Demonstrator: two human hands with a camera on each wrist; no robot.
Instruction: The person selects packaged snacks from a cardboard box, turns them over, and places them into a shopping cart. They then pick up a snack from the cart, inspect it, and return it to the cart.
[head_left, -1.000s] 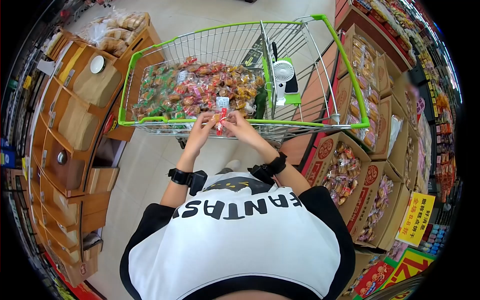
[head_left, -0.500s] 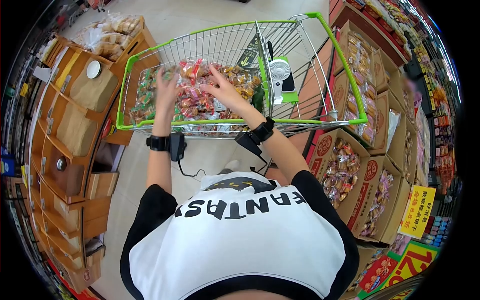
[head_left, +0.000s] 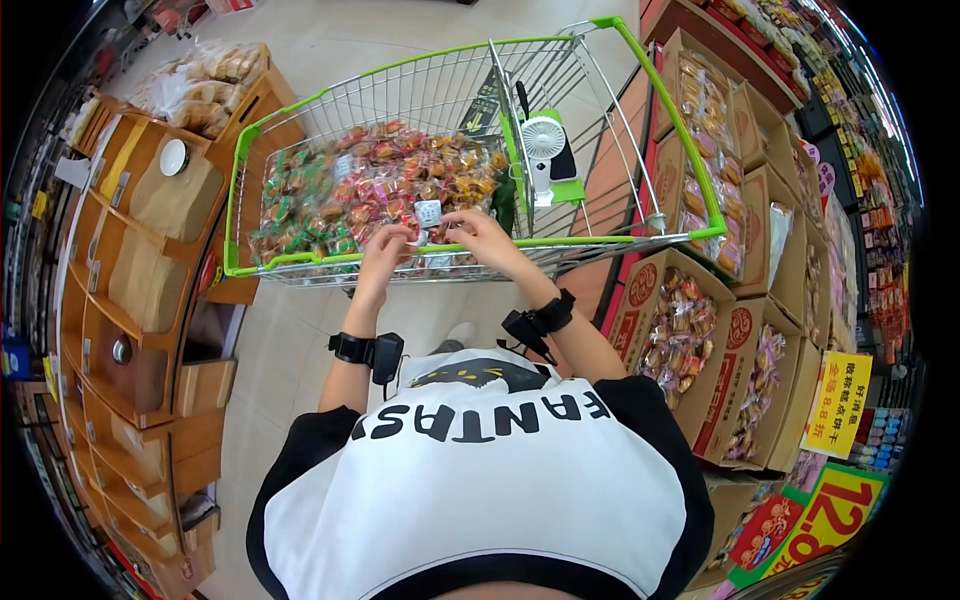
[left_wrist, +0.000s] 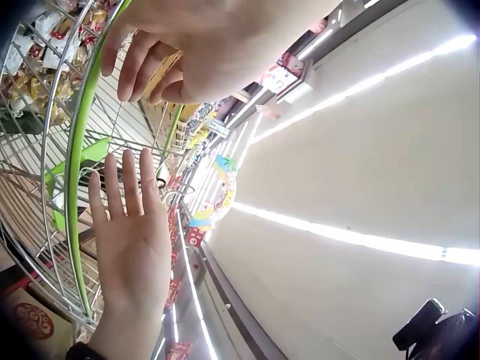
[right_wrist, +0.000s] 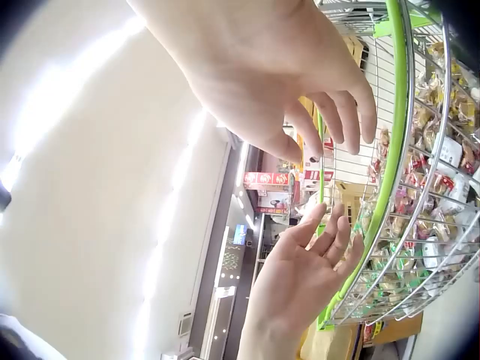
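Many small wrapped snacks [head_left: 385, 180] in red, green and yellow packets fill the cart's bottom. My left hand [head_left: 385, 258] and right hand [head_left: 482, 242] hover apart at the green near rim [head_left: 345, 256], close to a white label [head_left: 428, 213] among the packets. In the left wrist view, the left hand [left_wrist: 202, 45] has loosely bent fingers holding nothing, and the right hand [left_wrist: 133, 251] shows a flat palm. The right wrist view shows the right hand [right_wrist: 262, 71] with relaxed fingers above the left hand [right_wrist: 294, 281], both empty.
A white fan [head_left: 543, 140] sits beside a dark flat object at the cart's handle end. Wooden shelves [head_left: 150, 340] stand at left, with bagged bread [head_left: 205, 90] at their top. Cardboard boxes [head_left: 715, 375] of packaged snacks line the right, near a yellow sign [head_left: 836, 404].
Both hands reached over the snacks, then drew back to the near rim. The red packet pinched between them a second ago is out of their fingers.
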